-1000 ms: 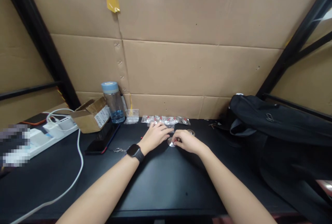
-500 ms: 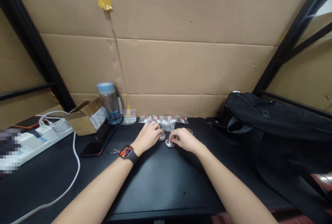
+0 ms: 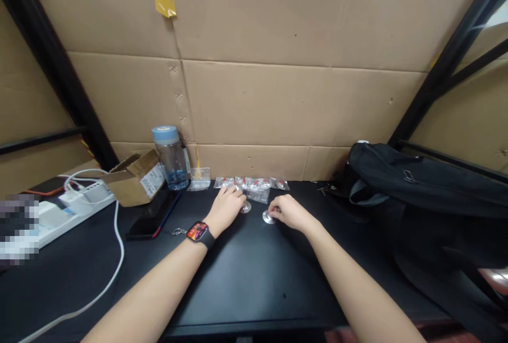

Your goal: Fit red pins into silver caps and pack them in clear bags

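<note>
The left hand [image 3: 227, 206] lay curled on the black table [image 3: 246, 279], its fingertips pinching a small silver disc [image 3: 245, 207] that sat at about 3 o'clock from the hand. The right hand [image 3: 289, 211] was also curled, and its fingers were pressed on a second silver disc [image 3: 269, 218] at its 9 o'clock side; whether they truly gripped it, I could not tell. The two discs were near each other but apart. At 12 o'clock from the hands, a row of small clear bags [image 3: 254, 184] with red parts lay along the cardboard wall [image 3: 286, 105].

To do this step well, I think each disc needed a firm pinch on its rim, flat on the table, so that it did not slide on the smooth surface or roll toward the black bag [image 3: 420, 189] at 3 o'clock.
</note>
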`<state>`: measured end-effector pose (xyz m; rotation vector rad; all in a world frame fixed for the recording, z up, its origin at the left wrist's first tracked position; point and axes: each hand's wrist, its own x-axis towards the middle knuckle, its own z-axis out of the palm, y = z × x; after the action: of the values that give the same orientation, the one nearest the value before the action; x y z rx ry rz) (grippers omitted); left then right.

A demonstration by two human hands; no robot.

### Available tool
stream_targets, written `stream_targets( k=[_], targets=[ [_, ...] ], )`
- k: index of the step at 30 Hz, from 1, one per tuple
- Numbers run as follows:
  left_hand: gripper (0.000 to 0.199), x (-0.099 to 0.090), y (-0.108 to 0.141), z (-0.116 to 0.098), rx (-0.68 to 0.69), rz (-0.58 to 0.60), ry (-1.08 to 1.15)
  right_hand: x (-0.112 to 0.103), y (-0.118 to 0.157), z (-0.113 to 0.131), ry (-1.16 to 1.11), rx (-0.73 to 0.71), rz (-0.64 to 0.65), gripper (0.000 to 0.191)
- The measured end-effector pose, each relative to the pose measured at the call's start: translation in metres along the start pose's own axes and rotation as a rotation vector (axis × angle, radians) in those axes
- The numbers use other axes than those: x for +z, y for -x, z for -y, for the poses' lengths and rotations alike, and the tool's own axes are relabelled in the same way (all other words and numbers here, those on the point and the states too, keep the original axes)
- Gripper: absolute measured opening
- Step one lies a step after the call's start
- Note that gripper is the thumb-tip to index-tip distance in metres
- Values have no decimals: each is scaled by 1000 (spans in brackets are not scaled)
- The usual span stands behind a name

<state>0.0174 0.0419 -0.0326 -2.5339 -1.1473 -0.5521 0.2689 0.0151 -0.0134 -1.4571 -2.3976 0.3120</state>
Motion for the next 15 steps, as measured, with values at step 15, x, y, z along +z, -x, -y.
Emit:
stream_targets(
  k=[15],
  targets=[
    [18, -13, -2, -11, -288, -255, 664, -13, -2, 32, -602, -105, -571, 19]
  ],
)
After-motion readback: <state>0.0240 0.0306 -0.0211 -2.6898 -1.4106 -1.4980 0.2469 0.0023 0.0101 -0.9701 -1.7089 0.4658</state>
